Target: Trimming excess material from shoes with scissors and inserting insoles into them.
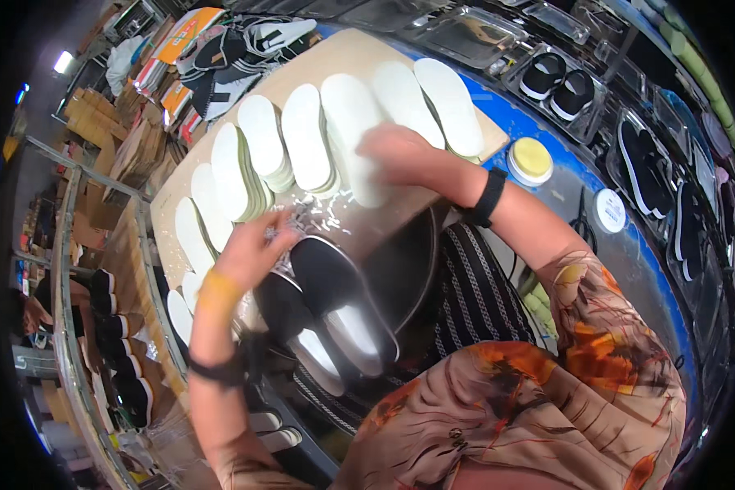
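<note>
My right hand (400,159), smeared by motion, is closed at the side of a blurred white insole (351,114), which it appears to grip over the board. My left hand (253,245) is near several small white scraps (327,216) at the board's near edge; its fingers are blurred and whether they hold anything cannot be made out. Just below the scraps lie two black shoes (331,278) with white insides, side by side, close to my lap. Stacks of white insoles (261,135) with greenish edges stand in a curved row on the tan board (359,49).
Right of the board, a round tub with a yellow top (532,159) and a white lid (608,210) are on the blue-edged table. Black shoes (576,90) in clear trays stand beyond. Left are shoe uppers (220,65), cardboard (98,118) and a metal rack (61,269) with dark shoes.
</note>
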`<state>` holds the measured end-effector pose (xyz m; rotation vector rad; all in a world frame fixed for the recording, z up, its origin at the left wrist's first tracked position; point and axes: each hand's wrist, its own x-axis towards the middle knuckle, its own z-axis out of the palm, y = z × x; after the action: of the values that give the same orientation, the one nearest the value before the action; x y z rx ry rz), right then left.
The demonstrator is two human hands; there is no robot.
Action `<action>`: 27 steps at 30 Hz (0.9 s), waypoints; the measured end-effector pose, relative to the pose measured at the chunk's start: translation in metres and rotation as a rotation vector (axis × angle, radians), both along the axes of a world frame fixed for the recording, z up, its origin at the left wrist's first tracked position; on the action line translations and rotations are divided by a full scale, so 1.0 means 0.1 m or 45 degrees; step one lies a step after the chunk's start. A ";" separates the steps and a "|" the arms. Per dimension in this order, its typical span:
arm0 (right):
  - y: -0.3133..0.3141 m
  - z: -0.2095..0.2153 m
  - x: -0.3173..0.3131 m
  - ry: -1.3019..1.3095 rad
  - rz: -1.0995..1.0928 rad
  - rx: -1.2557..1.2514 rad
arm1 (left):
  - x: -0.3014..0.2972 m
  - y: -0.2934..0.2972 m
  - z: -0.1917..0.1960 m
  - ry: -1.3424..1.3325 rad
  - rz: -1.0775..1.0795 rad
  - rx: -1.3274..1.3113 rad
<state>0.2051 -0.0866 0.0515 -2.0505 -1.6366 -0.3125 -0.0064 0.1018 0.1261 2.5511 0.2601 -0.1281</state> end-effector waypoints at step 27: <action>-0.62 0.61 -0.04 -0.051 -0.525 0.761 | -0.57 0.15 0.28 -1.012 0.650 -0.086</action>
<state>0.2006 -0.1484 0.1121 -1.8814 -0.9561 -0.8716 -0.0633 0.1171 0.1537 2.1775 0.5512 1.0149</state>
